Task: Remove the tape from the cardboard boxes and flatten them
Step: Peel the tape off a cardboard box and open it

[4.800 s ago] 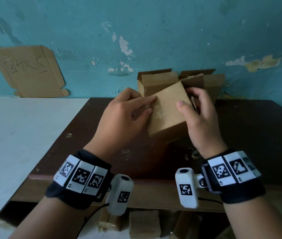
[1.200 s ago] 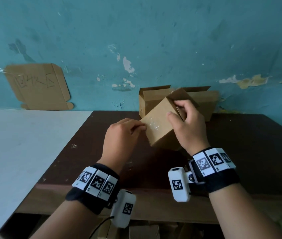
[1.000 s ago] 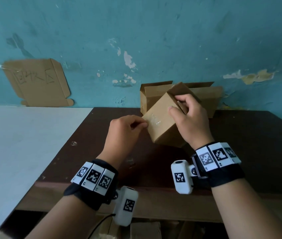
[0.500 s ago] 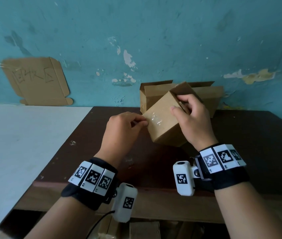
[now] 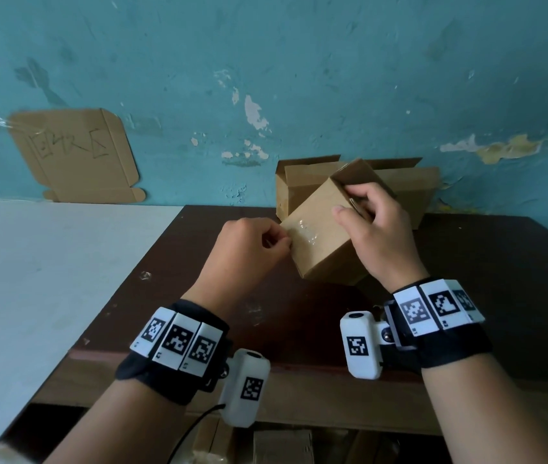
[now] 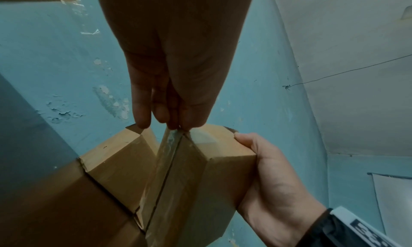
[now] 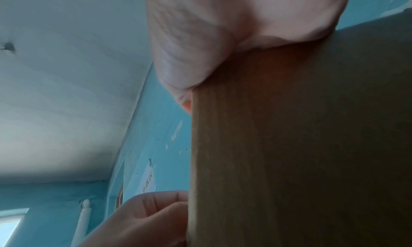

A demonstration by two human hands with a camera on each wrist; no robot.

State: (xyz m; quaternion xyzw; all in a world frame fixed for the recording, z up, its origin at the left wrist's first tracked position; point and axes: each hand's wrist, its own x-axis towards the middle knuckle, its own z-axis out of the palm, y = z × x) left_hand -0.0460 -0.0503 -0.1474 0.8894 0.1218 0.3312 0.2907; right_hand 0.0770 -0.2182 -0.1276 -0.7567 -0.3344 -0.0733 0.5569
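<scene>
A small brown cardboard box (image 5: 321, 242) is held tilted above the dark table (image 5: 500, 262). My right hand (image 5: 371, 226) grips its upper right side, thumb on the near face and fingers over the open top edge. Clear tape (image 5: 306, 233) runs over the box's left corner and along its bottom seam (image 6: 166, 155). My left hand (image 5: 249, 249) pinches the tape's end at that corner with thumb and fingertips (image 6: 176, 125). In the right wrist view the box wall (image 7: 301, 145) fills the frame, with my left hand's knuckles (image 7: 156, 208) beside it.
Two larger open cardboard boxes (image 5: 302, 182) stand against the teal wall behind the held box. A flat cardboard sheet with writing (image 5: 72, 155) is taped to the wall at the left. A white surface (image 5: 48, 269) adjoins the table. More cardboard (image 5: 282, 447) lies below the table's front edge.
The box has been turned and tilted since the earliest frame. My left hand shifted from flat fingers on the near face to pinching the tape at the left corner; little has moved in the last second.
</scene>
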